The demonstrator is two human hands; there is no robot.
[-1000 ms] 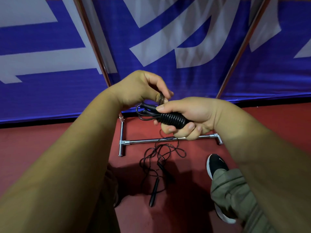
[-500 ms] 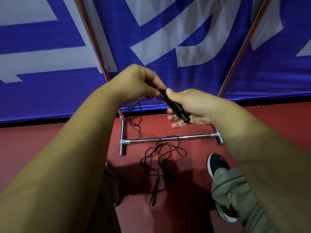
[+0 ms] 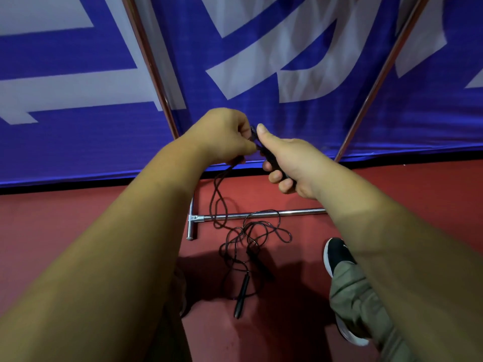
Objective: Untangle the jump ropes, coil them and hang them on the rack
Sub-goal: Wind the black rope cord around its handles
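Right hand (image 3: 292, 163) curled round slim black plastic jump-rope handle (image 3: 270, 159), centre frame; left hand (image 3: 224, 134) pinching thin black cord (image 3: 214, 194) at its top. Wound tight a second ago, now dangles loose toward black rope tangle (image 3: 245, 236) on red floor (image 3: 78, 231), lower centre. Untangling stage; coiling, hanging undone.

The scene is lit softly from above (a dark shadow (image 3: 287, 296) is cast on the floor (image 3: 78, 218)). Edges are bent by the lens.

Two hands: left hand (image 3: 222, 137), right hand (image 3: 295, 165). Three jump rope handles: held handle (image 3: 271, 159) at twelve o'clock, floor handles (image 3: 242, 293) (image 3: 260, 265) at six. One shoe (image 3: 337, 254).
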